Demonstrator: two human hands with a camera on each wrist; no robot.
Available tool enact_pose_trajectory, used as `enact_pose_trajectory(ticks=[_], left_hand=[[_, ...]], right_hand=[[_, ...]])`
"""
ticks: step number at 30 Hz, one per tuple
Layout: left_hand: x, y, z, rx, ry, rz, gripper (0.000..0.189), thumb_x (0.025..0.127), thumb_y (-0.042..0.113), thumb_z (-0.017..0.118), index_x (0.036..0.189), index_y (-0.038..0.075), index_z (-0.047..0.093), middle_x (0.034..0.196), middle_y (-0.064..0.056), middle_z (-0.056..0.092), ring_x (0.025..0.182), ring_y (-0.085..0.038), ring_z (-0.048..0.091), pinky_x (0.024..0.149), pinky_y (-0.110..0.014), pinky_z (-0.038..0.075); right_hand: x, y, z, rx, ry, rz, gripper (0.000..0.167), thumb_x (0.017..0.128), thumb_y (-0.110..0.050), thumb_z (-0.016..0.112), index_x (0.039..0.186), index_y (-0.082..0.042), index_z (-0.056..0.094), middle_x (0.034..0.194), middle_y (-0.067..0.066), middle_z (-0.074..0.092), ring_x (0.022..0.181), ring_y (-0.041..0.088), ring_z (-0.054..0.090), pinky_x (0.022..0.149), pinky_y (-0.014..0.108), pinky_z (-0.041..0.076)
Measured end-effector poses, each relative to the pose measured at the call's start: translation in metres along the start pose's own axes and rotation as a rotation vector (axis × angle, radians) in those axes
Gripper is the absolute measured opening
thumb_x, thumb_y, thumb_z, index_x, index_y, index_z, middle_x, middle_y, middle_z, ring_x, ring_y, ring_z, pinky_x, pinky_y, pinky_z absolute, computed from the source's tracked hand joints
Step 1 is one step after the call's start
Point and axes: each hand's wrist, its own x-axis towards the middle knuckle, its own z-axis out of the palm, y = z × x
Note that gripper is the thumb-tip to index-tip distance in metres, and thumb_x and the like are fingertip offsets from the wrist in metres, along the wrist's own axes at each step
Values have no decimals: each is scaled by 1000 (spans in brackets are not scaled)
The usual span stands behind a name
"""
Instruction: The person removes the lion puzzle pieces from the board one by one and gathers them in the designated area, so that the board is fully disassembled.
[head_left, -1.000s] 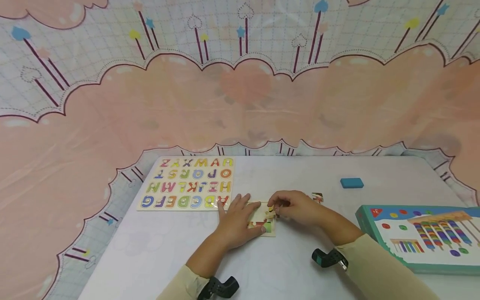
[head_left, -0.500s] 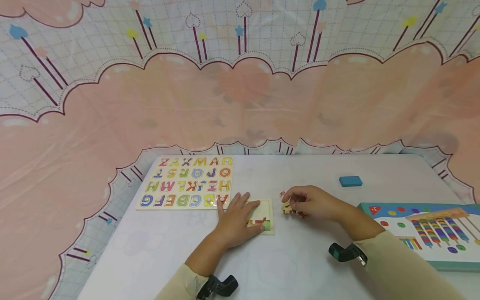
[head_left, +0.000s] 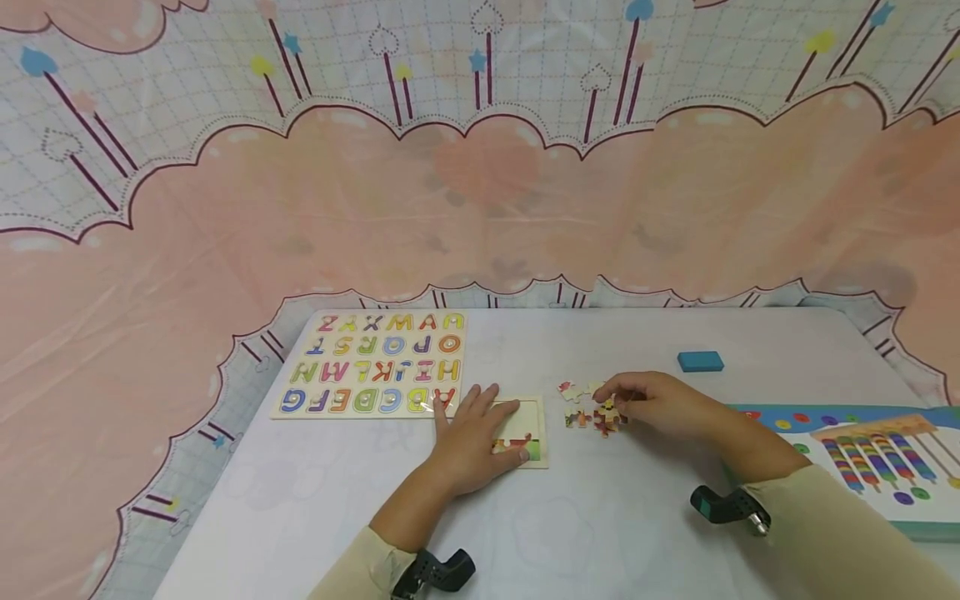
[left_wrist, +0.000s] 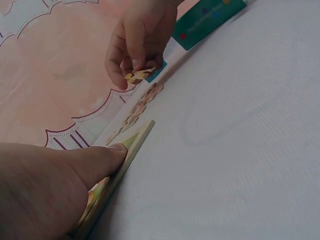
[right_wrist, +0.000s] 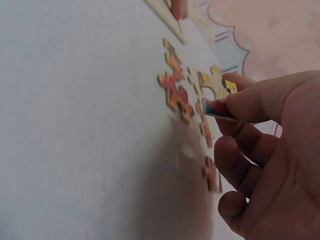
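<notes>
My left hand (head_left: 474, 450) rests with outspread fingers on a small wooden puzzle board (head_left: 531, 412), its thumb on the near right part. Some picture pieces in red and green lie along the board's near side; the hand hides the left part. To the right, my right hand (head_left: 660, 408) pinches a yellow jigsaw piece (right_wrist: 214, 82) with a dark red and green corner between thumb and fingers. The right wrist view shows it raised above the table. Several loose jigsaw pieces (right_wrist: 175, 97) lie below and beside that hand, some partly hidden by it.
A wooden alphabet board (head_left: 378, 364) lies at the left, close to my left fingertips. A blue block (head_left: 701, 362) sits at the back right. Under my right forearm, a box with an abacus picture (head_left: 877, 467) stands at the right edge of the white table (head_left: 337, 492).
My right hand has moved right from the puzzle board to the loose pieces, with a yellow piece in its fingers. More loose pieces are now uncovered. The left hand stays in place.
</notes>
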Motion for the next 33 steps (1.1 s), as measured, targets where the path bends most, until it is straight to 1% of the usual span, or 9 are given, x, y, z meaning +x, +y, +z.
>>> enact_pose_trajectory(ticks=[4, 6, 9, 13, 16, 17, 19, 24, 33], left_hand=[[0, -1, 1, 2, 0, 2, 71, 96, 51, 75, 159, 26, 53, 174, -9, 31, 163, -36, 16, 120, -76, -11], [0, -1, 1, 3, 1, 4, 72, 96, 51, 75, 159, 26, 53, 174, -8, 31, 163, -36, 15, 120, -77, -11], [0, -2, 2, 7, 3, 8, 72, 96, 52, 75, 159, 26, 52, 174, -8, 31, 163, -35, 15, 120, -77, -10], [1, -3, 3, 7, 2, 8, 72, 96, 53, 74, 159, 26, 52, 174, -8, 31, 164, -35, 15, 120, -77, -11], [1, -4, 4, 6, 2, 8, 72, 96, 53, 74, 159, 26, 52, 174, -8, 31, 164, -35, 14, 120, -77, -11], [1, -4, 4, 8, 3, 8, 72, 96, 53, 74, 159, 26, 52, 174, -8, 31, 164, -35, 15, 120, -77, -11], [1, -4, 4, 10, 4, 7, 72, 96, 53, 74, 159, 26, 52, 174, -8, 31, 164, -35, 15, 120, -77, -11], [0, -2, 3, 7, 3, 5, 72, 96, 53, 74, 159, 26, 53, 174, -8, 31, 164, -36, 15, 119, -77, -11], [0, -2, 4, 19, 4, 11, 72, 96, 54, 72, 160, 26, 52, 174, -8, 31, 164, -36, 14, 120, -77, -12]], right_hand=[[-6, 5, -3, -80, 14, 8, 22, 105, -7, 63, 121, -16, 75, 98, 0, 64, 89, 20, 56, 75, 32, 51], [-8, 7, -5, -124, 12, 1, 21, 104, -8, 65, 119, -18, 75, 94, -2, 62, 88, 19, 55, 75, 32, 48], [-11, 10, -6, -154, 3, -10, 19, 103, -8, 66, 115, -19, 75, 92, -4, 62, 89, 18, 55, 76, 33, 47], [-11, 14, -6, -192, 0, -24, 19, 102, -8, 67, 113, -21, 76, 100, -6, 68, 95, 18, 58, 83, 35, 51], [-11, 16, -5, -251, 13, -41, 20, 101, -7, 70, 112, -23, 77, 108, -7, 70, 98, 18, 59, 87, 37, 53], [-10, 18, -5, -275, 19, -51, 20, 100, -7, 71, 112, -23, 77, 110, -8, 70, 98, 18, 59, 87, 37, 54], [-10, 19, -4, -309, 32, -64, 21, 99, -7, 73, 111, -23, 77, 108, -8, 69, 95, 16, 58, 84, 36, 54], [-10, 20, -3, -334, 49, -76, 21, 98, -6, 74, 111, -22, 77, 106, -9, 69, 92, 14, 58, 81, 33, 54], [-12, 18, -4, -382, 72, -107, 20, 97, -7, 77, 113, -19, 79, 105, -9, 69, 94, 14, 60, 83, 34, 56]])
